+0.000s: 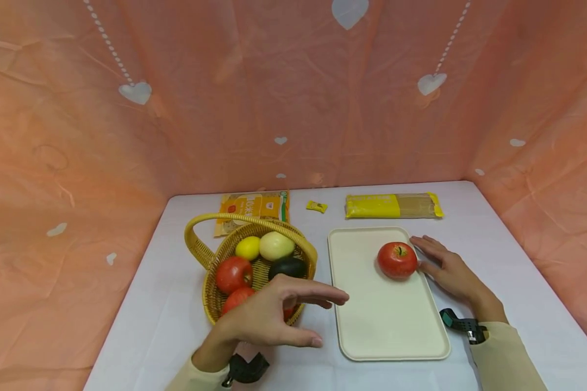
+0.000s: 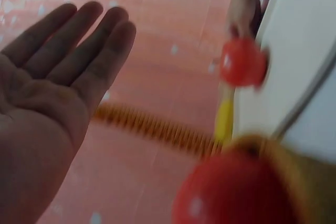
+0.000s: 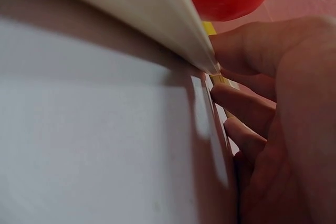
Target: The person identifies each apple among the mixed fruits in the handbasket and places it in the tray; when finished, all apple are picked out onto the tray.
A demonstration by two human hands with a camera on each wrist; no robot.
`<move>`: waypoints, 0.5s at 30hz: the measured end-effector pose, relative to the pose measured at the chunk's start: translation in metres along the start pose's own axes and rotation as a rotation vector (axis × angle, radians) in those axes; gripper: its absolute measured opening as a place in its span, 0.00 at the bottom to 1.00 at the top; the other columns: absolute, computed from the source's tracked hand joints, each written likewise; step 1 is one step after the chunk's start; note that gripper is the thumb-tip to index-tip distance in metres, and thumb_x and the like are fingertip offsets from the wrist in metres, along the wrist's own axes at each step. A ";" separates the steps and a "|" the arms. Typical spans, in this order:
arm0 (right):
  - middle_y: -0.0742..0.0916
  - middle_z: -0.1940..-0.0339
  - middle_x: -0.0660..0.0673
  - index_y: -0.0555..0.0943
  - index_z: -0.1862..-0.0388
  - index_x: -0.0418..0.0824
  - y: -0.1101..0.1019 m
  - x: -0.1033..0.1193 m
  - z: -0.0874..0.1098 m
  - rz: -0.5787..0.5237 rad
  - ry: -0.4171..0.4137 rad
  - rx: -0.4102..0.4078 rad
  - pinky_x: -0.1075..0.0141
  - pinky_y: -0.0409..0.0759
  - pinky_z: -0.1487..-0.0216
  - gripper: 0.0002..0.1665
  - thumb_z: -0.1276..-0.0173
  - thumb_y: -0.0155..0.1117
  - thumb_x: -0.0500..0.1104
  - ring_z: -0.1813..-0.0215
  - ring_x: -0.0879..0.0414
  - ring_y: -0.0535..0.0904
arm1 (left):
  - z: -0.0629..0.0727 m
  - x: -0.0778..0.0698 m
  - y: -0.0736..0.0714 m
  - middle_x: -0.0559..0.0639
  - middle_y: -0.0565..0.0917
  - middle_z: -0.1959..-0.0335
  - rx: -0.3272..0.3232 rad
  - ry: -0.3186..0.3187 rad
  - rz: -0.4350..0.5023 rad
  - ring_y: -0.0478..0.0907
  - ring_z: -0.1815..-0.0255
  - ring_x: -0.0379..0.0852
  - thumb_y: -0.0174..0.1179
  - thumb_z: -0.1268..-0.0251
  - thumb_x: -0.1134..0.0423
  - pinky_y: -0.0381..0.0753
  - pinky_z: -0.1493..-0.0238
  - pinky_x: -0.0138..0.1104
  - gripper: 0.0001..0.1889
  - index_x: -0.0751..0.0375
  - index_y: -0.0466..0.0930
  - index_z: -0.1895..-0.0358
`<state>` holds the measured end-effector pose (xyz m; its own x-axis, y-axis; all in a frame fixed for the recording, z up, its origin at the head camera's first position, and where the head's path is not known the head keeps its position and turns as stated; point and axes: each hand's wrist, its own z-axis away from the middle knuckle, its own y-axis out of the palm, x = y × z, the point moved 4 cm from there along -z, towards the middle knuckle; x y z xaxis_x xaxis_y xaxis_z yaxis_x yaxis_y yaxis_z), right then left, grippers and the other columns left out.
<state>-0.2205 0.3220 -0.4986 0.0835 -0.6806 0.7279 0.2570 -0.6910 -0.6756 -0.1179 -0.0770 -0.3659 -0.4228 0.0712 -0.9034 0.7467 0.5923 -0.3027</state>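
Note:
My left hand (image 1: 279, 312) hovers over the near right side of a yellow wicker basket (image 1: 207, 304), fingers stretched out and thumb apart, holding nothing. In the basket lie red apples (image 1: 233, 275), a lemon (image 1: 248, 248), a pale round fruit or vegetable (image 1: 276, 246) and a dark oval one (image 1: 287, 267); the hand hides part of them. A red apple (image 1: 397, 260) sits on the cream tray (image 1: 391, 331), towards its far right. My right hand (image 1: 452, 274) rests at the tray's right edge with relaxed fingers. Its thumb (image 3: 247, 48) lies at the rim, close to that apple.
Behind the basket lies an orange food packet (image 1: 254, 206). A small yellow wrapped sweet (image 1: 317, 206) lies at the back middle, and a long yellow packet of noodles (image 1: 393, 206) lies behind the tray. The basket's arched handle (image 1: 244, 219) stands up. Pink cloth surrounds the white table.

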 end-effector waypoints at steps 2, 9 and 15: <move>0.61 0.09 0.32 0.64 0.11 0.47 0.000 0.000 0.000 -0.003 0.004 0.001 0.16 0.51 0.23 0.42 0.18 0.66 0.49 0.09 0.28 0.45 | 0.012 -0.001 -0.011 0.58 0.86 0.30 -0.017 -0.025 0.001 0.86 0.32 0.48 0.76 0.33 0.72 0.85 0.28 0.44 0.32 0.65 0.79 0.27; 0.61 0.10 0.31 0.65 0.11 0.47 0.000 0.002 -0.001 -0.001 0.001 -0.003 0.16 0.52 0.24 0.42 0.19 0.67 0.49 0.09 0.27 0.46 | 0.045 0.000 -0.042 0.61 0.86 0.31 -0.077 -0.092 -0.064 0.85 0.31 0.57 0.74 0.34 0.75 0.84 0.28 0.44 0.31 0.61 0.81 0.27; 0.61 0.09 0.33 0.64 0.11 0.48 0.000 0.001 -0.001 0.003 0.017 0.000 0.16 0.51 0.23 0.43 0.19 0.67 0.50 0.09 0.28 0.45 | 0.054 0.006 -0.053 0.52 0.89 0.33 -0.144 -0.248 -0.324 0.86 0.33 0.52 0.76 0.31 0.66 0.86 0.30 0.46 0.28 0.53 0.84 0.29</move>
<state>-0.2219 0.3212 -0.4981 0.0676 -0.6868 0.7237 0.2564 -0.6890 -0.6779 -0.1324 -0.1511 -0.3720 -0.4744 -0.3214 -0.8195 0.5090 0.6594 -0.5532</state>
